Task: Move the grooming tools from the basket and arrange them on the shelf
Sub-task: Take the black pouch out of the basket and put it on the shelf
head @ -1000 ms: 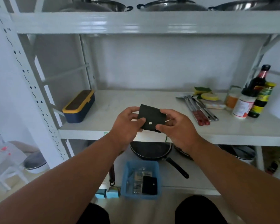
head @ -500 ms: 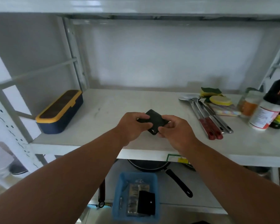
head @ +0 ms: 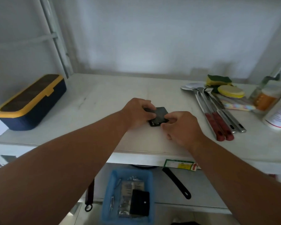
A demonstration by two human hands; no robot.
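On the middle shelf [head: 104, 101], toward its front edge, a small black pouch [head: 159, 116] lies flat or nearly flat on the white surface, with both hands on it. From the head view, the only one given, the left hand [head: 136, 113] curls over the pouch's left end, fingers closed on its edge. The right hand [head: 182, 127] pinches the near right corner between thumb and forefinger. Holding it from both ends looks like a way to square the pouch and settle it in place, in the open stretch of shelf between the navy box with a yellow lid [head: 29, 103] at the left and the red-handled utensils [head: 217, 117] at the right. That gap is probably chosen because it is the only bare part within easy reach.

Below the shelf edge, between the forearms, the blue basket [head: 110, 192] sits on a lower level. It still holds a second black pouch [head: 139, 202], a silvery packet [head: 130, 192] beside it, and what may be a thin metal tool [head: 112, 203] along the left wall; the blur makes that last one uncertain. Judging by this, the task is at an early stage, with one item being laid down and several left to fetch.

Sponges [head: 224, 85] and bottles [head: 276, 109] crowd the far right, so later items would fit better leftward.
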